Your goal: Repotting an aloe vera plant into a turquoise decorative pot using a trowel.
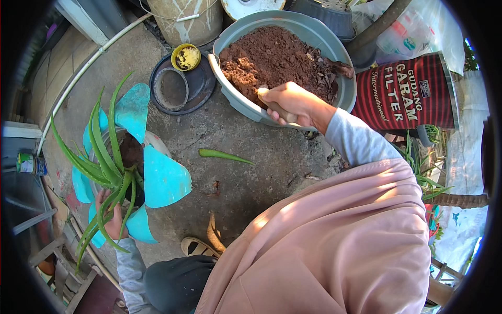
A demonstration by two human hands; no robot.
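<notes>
My right hand [295, 104] is closed around a short wooden-handled tool [286, 114] at the near edge of a grey tub. The tool's working end is hidden by my hand and the soil. Loose reddish-brown soil [282, 52] fills much of the tub [238, 102]. On the left, an aloe vera plant [107, 170] leans in a pot [157, 144] with turquoise petal-shaped flaps around its rim. My left hand [112, 222] grips among the plant's lower leaves, which partly cover the fingers. Some soil shows inside this pot.
A cut aloe leaf [225, 155] lies on the concrete floor [209, 178] between pot and tub. Behind it are a round black tray [201, 86], a small yellow pot [186, 56] and a stained bucket [185, 23]. A red striped sack [408, 94] is at the right.
</notes>
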